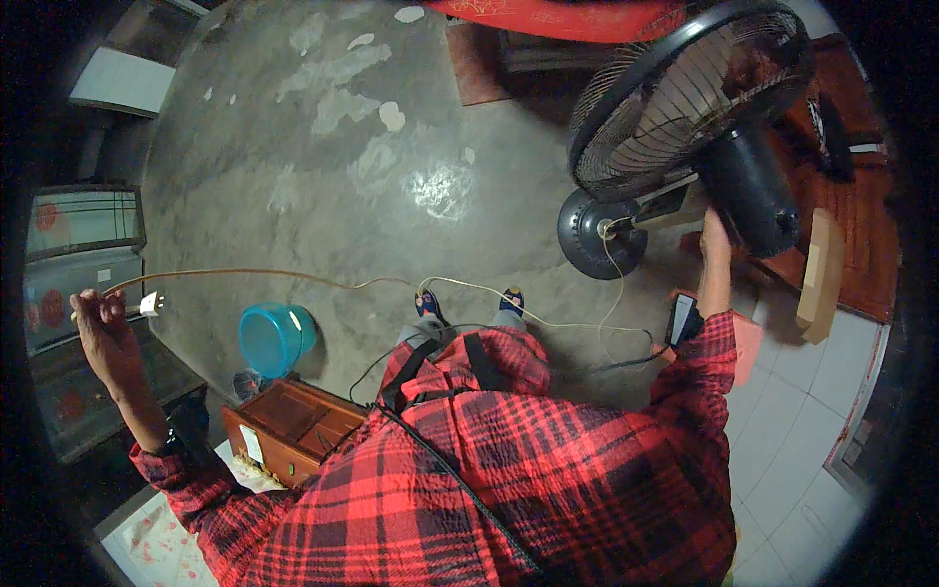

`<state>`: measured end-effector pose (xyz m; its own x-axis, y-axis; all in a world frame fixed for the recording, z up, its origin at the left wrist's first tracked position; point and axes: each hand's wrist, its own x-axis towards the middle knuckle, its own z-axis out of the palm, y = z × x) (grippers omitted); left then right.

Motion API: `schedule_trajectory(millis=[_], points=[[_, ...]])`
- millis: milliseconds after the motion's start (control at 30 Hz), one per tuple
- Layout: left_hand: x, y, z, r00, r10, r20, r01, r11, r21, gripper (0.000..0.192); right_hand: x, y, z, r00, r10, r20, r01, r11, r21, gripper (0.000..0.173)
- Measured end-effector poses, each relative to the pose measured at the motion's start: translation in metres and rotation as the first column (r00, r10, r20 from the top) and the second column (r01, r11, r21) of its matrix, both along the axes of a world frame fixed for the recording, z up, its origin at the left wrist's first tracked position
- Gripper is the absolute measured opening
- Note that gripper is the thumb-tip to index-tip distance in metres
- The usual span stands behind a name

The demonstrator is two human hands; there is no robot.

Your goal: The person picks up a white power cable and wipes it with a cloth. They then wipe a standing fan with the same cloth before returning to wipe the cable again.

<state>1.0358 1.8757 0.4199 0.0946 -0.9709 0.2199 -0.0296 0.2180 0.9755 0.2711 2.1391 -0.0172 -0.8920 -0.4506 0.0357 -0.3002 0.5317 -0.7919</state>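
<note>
My left hand [108, 337], stretched out at far left, has its fingers closed around a thin power cord [235, 271]. A white plug [152, 304] sticks out beside those fingers, its prongs facing right. The cord runs across in front of my feet toward the right. There, a black pedestal fan [748, 187] stands on its round base [587, 253], with its caged head tilted. My right hand [715, 231] reaches up beside the fan's motor housing and stand. The housing hides its fingers, so its grip cannot be seen.
A blue bucket [271, 341] stands on the concrete floor [330, 198], near a wooden cabinet [293, 422]. Brown wooden furniture [858, 242] is at right, with a piece of cardboard [818, 279] beside it. White tiles [777, 411] lie lower right. Something red [572, 18] is at the top.
</note>
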Motion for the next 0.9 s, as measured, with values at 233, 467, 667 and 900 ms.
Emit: schedule_trajectory(millis=[233,467,667,900], points=[[-0.034,0.01,-0.003,0.986,-0.08,0.144,0.087,0.995,-0.04,0.026,-0.015,0.061,0.008,0.982,-0.058,0.182,0.07,0.996,-0.057,0.045],[-0.049,0.022,-0.008,0.999,-0.04,0.0,0.04,0.998,-0.051,0.024,0.023,0.139,0.048,0.893,-0.163,0.419,0.228,0.967,-0.11,0.047],[-0.036,0.02,-0.01,0.909,-0.149,0.389,0.2,0.975,-0.094,0.023,0.073,0.163,0.092,0.79,-0.386,0.477,0.502,0.854,-0.14,0.046],[-0.047,0.025,-0.021,0.978,-0.143,0.155,0.156,0.985,-0.078,0.026,0.087,0.157,0.099,0.96,-0.278,-0.012,0.272,0.947,-0.17,0.049]])
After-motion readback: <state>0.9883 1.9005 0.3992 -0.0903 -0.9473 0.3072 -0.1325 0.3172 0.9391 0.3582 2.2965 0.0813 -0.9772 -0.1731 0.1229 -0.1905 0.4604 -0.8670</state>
